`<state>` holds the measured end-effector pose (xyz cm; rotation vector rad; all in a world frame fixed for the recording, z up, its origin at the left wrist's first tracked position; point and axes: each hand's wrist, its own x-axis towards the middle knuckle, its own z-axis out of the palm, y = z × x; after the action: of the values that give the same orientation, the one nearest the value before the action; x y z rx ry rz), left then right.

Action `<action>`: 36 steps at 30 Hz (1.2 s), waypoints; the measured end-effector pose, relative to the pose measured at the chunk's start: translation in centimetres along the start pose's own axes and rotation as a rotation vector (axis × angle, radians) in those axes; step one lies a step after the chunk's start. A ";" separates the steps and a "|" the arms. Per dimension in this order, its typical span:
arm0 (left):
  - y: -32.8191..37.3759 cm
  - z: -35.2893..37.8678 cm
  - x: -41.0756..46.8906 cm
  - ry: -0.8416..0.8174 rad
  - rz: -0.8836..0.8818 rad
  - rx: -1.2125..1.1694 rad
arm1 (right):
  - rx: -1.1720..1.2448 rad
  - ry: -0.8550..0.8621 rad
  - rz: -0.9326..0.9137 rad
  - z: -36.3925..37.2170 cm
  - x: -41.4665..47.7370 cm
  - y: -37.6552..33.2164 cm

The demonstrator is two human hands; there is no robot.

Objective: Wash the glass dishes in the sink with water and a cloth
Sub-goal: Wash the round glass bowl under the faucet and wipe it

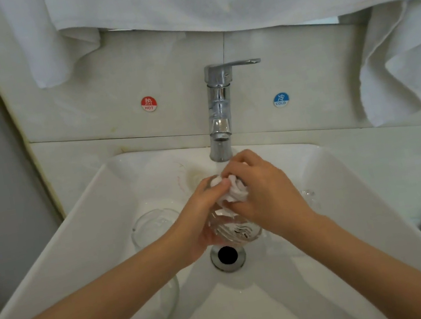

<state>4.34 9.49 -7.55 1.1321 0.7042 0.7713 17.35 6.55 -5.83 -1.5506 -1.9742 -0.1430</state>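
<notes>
Over the middle of the white sink (350, 191), under the tap's spout, my left hand (200, 217) grips a clear cut-glass tumbler (233, 230) lying on its side. My right hand (263, 195) pinches a white cloth (233, 190) that is bunched at the tumbler's mouth. A round glass dish (153, 225) sits in the basin to the left. A larger glass bowl (152, 315) lies lower left, partly hidden by my left forearm. Another small glass piece (308, 194) shows to the right of my right hand.
A chrome tap (219, 112) stands at the back of the sink, its lever pointing right. The open drain (227, 256) lies just below the tumbler. Hot (148, 104) and cold (281, 99) stickers mark the wall. White towels (397, 61) hang above and at right.
</notes>
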 end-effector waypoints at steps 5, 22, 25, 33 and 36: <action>0.6 -0.3 -0.4 -0.049 -0.015 -0.096 | -0.122 0.086 -0.255 0.3 0.3 0.7; -1.0 0.0 0.3 0.254 0.488 0.247 | 0.983 -0.417 0.743 -2.2 0.3 -1.4; -0.8 -0.3 0.4 0.228 0.402 0.175 | 0.690 -0.471 0.523 -2.3 0.3 -1.2; -1.1 0.1 0.3 0.124 0.089 0.047 | -0.317 -0.375 -0.166 -1.6 -0.5 -1.5; -0.6 0.0 0.4 0.174 0.141 0.057 | -0.245 -0.305 -0.100 -1.5 -0.4 -2.0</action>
<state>4.66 9.72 -8.22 1.1847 0.8015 0.9833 16.20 4.96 -4.30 -1.7100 -2.3474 -0.2056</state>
